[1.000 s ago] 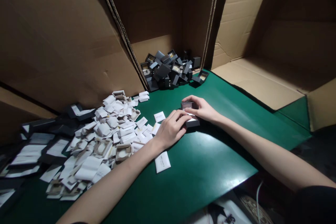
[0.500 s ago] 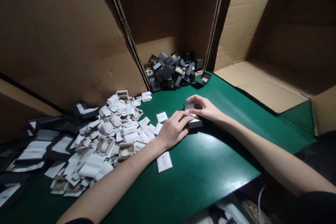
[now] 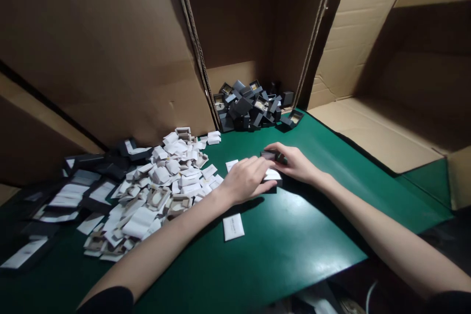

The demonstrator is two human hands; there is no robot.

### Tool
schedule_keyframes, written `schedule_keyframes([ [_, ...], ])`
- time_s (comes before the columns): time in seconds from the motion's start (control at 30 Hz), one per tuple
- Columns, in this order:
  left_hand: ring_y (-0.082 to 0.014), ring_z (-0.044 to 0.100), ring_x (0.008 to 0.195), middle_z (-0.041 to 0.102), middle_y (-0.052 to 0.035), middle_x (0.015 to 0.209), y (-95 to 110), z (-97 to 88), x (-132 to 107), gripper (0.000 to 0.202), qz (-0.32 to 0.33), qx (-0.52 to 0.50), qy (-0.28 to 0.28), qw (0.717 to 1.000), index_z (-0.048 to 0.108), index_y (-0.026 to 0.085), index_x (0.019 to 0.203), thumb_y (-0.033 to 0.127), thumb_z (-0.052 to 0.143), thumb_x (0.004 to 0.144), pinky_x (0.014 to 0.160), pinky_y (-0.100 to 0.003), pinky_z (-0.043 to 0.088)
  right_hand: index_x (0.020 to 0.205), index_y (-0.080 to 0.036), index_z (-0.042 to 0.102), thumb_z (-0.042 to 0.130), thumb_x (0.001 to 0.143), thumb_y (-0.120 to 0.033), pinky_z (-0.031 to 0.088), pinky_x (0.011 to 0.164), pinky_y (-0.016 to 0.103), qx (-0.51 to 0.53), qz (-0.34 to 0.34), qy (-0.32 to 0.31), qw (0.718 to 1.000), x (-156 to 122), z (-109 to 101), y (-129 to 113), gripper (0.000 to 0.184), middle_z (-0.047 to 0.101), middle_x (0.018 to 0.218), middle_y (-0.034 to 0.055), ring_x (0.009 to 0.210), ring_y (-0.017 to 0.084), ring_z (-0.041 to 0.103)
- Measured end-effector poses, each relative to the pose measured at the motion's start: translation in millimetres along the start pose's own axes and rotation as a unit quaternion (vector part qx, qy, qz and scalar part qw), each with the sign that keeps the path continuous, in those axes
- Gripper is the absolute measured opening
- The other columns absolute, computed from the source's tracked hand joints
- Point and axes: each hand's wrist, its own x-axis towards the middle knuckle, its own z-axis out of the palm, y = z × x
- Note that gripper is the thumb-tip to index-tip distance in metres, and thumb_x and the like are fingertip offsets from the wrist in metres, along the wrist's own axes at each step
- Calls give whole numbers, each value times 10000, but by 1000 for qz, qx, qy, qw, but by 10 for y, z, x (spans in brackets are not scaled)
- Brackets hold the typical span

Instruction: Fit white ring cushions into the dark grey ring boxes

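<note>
Both hands meet on a small dark box (image 3: 273,176) mid-bench (image 3: 287,250), nearer than the far box pile (image 3: 253,105). Right hand (image 3: 296,163) has its grip clamped on the box's right side, probably to steady it, and left hand (image 3: 246,179) grips over the white insert on top. The card (image 3: 233,227) lying nearer has print, too small to read

Green table (image 3: 290,250), white cards (image 3: 165,181), dark boxes (image 3: 253,107)

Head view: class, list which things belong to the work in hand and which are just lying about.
In hand: left hand, right hand, small dark box between them.
Lying about: pile of white inserts, heap of dark boxes, single white card, cardboard cartons.
</note>
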Motion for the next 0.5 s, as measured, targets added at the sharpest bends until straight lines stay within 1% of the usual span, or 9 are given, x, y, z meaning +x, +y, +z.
schedule_keyframes([
  [0.03,-218,592,885,611,-79,953,-14,-73,15,272,-13,3,15,1000,485,137,1098,354,435,942,758,-340,496,1116,-187,537,564,850,-291,462,654,263,-22,-17,-1,1000,-5,2,-14,286,664,956,56,729,155,602],
  [0.1,-214,583,926,605,-81,997,-34,-210,34,234,-47,2,45,998,469,138,1112,286,450,932,773,-327,492,1114,-196,536,556,869,-316,466,638,256,-53,-43,10,998,-16,28,-34,274,669,916,51,720,157,615],
  [0.17,-219,570,984,587,-83,1064,-34,-306,32,251,-86,1,49,995,463,153,1124,273,503,906,789,-318,492,1121,-201,526,556,876,-325,480,631,257,-65,-68,29,995,-30,77,-43,277,670,911,57,714,158,626],
  [0.23,-222,567,1008,572,-76,1100,-10,-342,7,310,-120,-1,17,993,456,174,1153,287,553,881,789,-313,498,1131,-205,509,560,878,-332,501,642,267,-64,-93,50,992,-45,138,-48,288,669,908,61,719,160,632],
  [0.3,-218,579,999,574,-62,1097,24,-326,-31,358,-140,-3,-31,990,441,194,1199,278,563,873,776,-308,504,1113,-206,498,570,874,-337,517,637,275,-52,-108,71,990,-62,195,-55,282,665,868,53,694,156,627],
  [0.33,-214,588,987,583,-54,1079,40,-307,-51,351,-145,-3,-51,988,443,201,1205,264,552,877,763,-303,504,1094,-206,495,581,869,-339,522,630,276,-46,-114,79,989,-70,218,-61,275,661,849,48,680,153,624],
  [0.43,-206,614,926,613,-33,1001,64,-264,-84,214,-155,6,-92,984,516,203,1095,225,515,883,701,-280,494,1043,-212,486,612,854,-341,534,619,271,-30,-132,92,987,-101,256,-87,261,646,802,29,666,147,626],
  [0.5,-199,625,882,626,-22,971,59,-296,-78,152,-165,6,-103,981,552,204,1004,191,512,858,669,-266,482,1052,-218,480,617,853,-332,544,630,269,-27,-143,84,986,-122,254,-108,267,645,816,29,695,150,638],
])
